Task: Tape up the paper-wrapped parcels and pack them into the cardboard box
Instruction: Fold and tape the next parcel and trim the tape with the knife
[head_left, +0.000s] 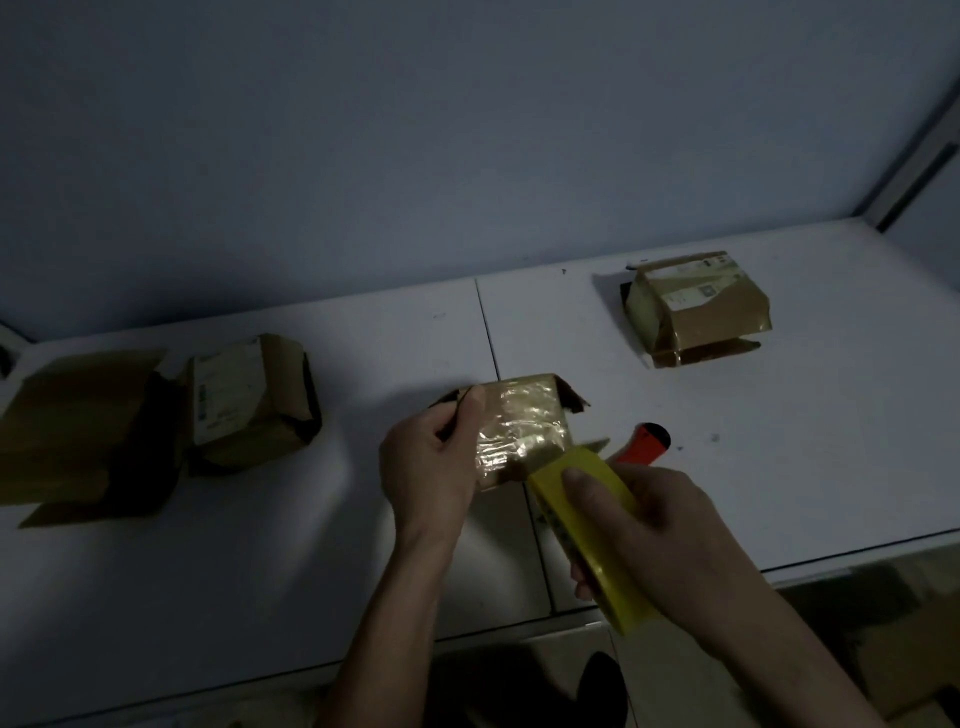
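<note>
Gripping a yellow roll of tape (587, 525), the right hand (675, 540) is seen nearest the camera, its fingers (582, 486) curled over the roll's outer face and the thumb wrapped beneath. Just beyond the roll, a small parcel (519, 426) covered in shiny tape is held up by the left hand (431, 467), whose thumb (467, 410) is pressed along the parcel's left edge while the remaining fingers are tucked behind it. The roll's upper end is met by the parcel's lower right corner. Immediately right of the right-hand fingers, an orange and black tool (647, 444) is laid on the white table (260, 545), partly hidden by the roll. Well to the left of the left hand, another wrapped parcel (249, 400) with a pale label is set on the table, and an open cardboard box (72, 431) is placed touching its left side. Farther off, beyond and to the right of both hands, a third taped parcel (698, 306) is rested near the wall (415, 130).
</note>
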